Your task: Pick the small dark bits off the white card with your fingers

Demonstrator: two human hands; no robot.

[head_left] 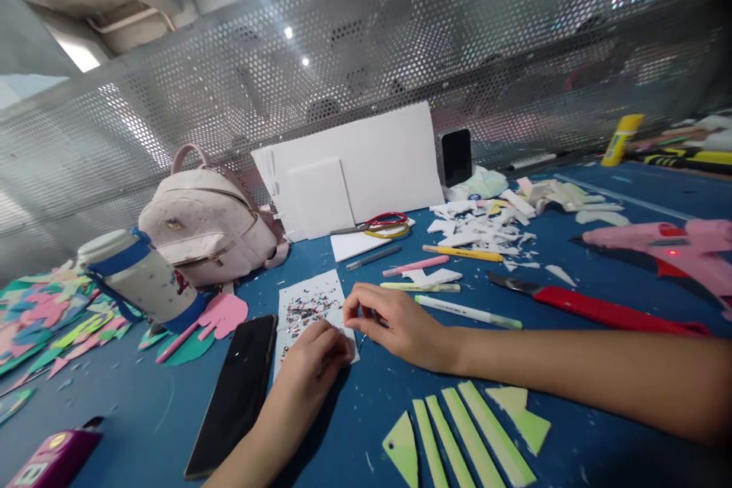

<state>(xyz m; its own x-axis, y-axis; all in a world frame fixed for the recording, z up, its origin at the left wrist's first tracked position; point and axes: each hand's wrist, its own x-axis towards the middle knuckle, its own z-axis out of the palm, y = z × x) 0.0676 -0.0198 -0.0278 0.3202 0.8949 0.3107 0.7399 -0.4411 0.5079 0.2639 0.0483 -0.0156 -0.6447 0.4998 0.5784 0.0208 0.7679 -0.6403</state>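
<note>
Small multicoloured beads or gems [309, 306] lie scattered on a white sheet of paper [327, 284]. My left hand [316, 357] rests over the sheet's near part, its fingers curled and pinched together. Just to the right, my right hand [394, 320] is closed too, thumb and forefinger bent toward the sheet's right edge. The fingertips of both hands are close together but apart. Whatever they hold is hidden or too small to name. A black phone [237, 393] lies left of my left hand. Yellow-green foam strips [466, 435] lie below my right forearm.
A water bottle [142, 274] and a pale backpack [211, 217] stand at left. Scissors [383, 225], several markers [469, 311], white scraps [480, 227], a red-handled cutter [606, 306] and a pink glue gun [657, 240] lie beyond and right. White boards [389, 160] lean against the mesh.
</note>
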